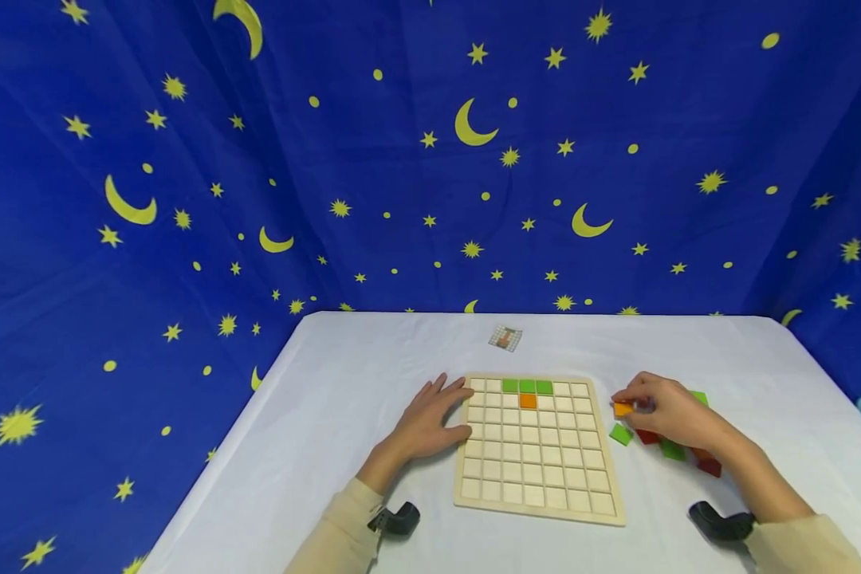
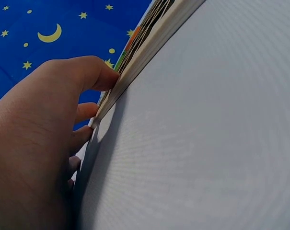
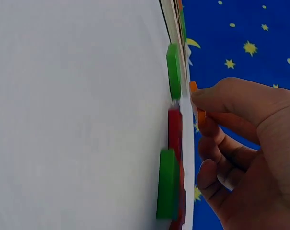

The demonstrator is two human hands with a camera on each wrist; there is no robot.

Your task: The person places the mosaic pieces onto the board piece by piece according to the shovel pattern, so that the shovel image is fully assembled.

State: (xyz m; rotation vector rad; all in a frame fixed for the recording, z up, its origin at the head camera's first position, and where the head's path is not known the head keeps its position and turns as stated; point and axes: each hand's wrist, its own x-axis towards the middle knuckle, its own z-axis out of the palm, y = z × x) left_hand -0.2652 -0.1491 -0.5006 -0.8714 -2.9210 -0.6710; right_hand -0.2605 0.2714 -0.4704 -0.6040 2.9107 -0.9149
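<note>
Two hands sit well apart in the head view, either side of the wooden grid board (image 1: 531, 454): the left hand (image 1: 425, 420) lies with loosely spread fingers at its left edge, while beyond its right edge the right hand (image 1: 674, 410) pinches an orange tile (image 1: 622, 409). From the left wrist, fingers touch the board's rim, with white cloth (image 2: 197, 134) spreading wide beside it. From the right wrist, the pinched tile shows near the board's side, a red tile (image 3: 174, 129) and green tiles (image 3: 174, 72) lying beside the hand.
</note>
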